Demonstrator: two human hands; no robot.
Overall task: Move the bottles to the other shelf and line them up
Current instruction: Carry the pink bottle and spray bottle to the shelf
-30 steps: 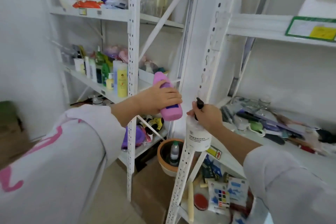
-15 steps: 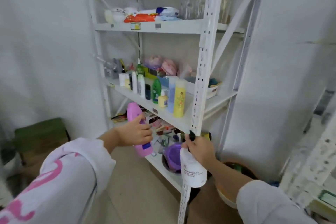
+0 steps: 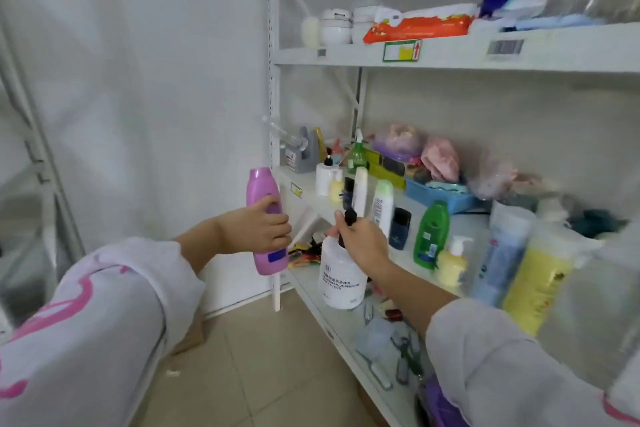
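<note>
The bottles we carry are two: a pink bottle [image 3: 266, 222] gripped round its middle by our left hand [image 3: 258, 230], standing near upright, and a white pump bottle [image 3: 341, 279] hanging upright from our right hand [image 3: 363, 241], which is closed around its black pump neck. Both sit just in front of the middle shelf [image 3: 304, 199], whose row of bottles runs away to the right. The right hand is nearer the row; we judge the free shelf space lies ahead and slightly above both hands.
</note>
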